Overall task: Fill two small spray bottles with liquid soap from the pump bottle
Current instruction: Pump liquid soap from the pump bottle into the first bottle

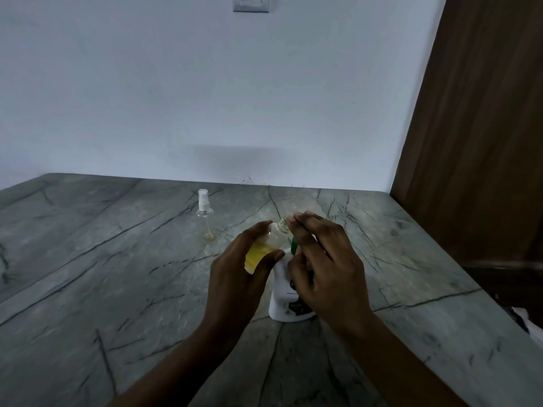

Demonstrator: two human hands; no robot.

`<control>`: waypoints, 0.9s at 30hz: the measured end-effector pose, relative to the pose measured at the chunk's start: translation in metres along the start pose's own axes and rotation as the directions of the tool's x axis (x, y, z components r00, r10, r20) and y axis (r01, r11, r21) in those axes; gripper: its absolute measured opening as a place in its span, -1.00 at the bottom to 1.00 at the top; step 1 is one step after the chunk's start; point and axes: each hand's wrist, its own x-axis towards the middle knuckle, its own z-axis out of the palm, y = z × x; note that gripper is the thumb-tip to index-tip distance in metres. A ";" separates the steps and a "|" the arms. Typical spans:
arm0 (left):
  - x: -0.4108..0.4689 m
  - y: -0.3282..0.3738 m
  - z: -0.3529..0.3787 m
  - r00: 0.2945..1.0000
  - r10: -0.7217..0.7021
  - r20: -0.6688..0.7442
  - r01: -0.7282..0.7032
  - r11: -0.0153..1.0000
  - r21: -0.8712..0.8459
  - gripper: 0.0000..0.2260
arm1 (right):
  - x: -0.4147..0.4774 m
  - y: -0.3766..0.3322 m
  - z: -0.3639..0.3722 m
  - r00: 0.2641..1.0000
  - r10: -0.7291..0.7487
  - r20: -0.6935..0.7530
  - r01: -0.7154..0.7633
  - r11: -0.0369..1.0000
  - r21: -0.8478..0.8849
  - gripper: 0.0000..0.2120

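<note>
A small bottle (pixel 274 235) with no cap is held above the counter (pixel 117 259) in the left hand (pixel 235 268), whose fingers and thumb are wrapped round its lower half. The bottle is tilted, with its open threaded neck pointing up and to the right. Its lower part is filled with yellow soap (pixel 257 255), and the upper part is seen to be clear. The neck is placed just beside the green pump head (pixel 294 245) of the white pump bottle (pixel 283 301), which stands upright on the counter directly under both hands. The right hand (pixel 326 259) is laid over the pump head, its long fingers stretched forward over the small bottle's mouth and its thumb bent beside the pump bottle's neck. Most of the pump head is hidden by these fingers, so it cannot be told whether it is clasped or only pressed. A second spray bottle (pixel 204 218) is set upright on the counter, further back and to the left, well apart from the hands. It is closed with a white spray cap (pixel 203 199), and a faint yellowish tint is seen at its base. The grey veined counter is bounded by a pale wall (pixel 205 98) at the back and a brown wooden panel (pixel 484 142) on the right.
</note>
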 end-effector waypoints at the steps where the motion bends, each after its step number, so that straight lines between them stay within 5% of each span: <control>1: 0.000 0.000 0.000 1.000 -0.001 0.000 0.001 1.000 0.000 -0.63 | 0.000 0.000 0.001 1.000 0.004 -0.004 -0.004 1.000 0.000 -0.67; 20: -0.006 -0.004 0.000 0.999 -0.023 0.025 0.023 1.000 -0.005 -0.63 | -0.004 -0.004 0.001 0.999 0.044 -0.001 -0.044 0.996 0.075 -0.50; 27: -0.002 -0.002 -0.001 1.000 -0.010 0.023 0.010 1.000 0.006 -0.63 | -0.001 -0.003 0.000 0.999 0.044 0.021 -0.045 0.999 0.029 -0.66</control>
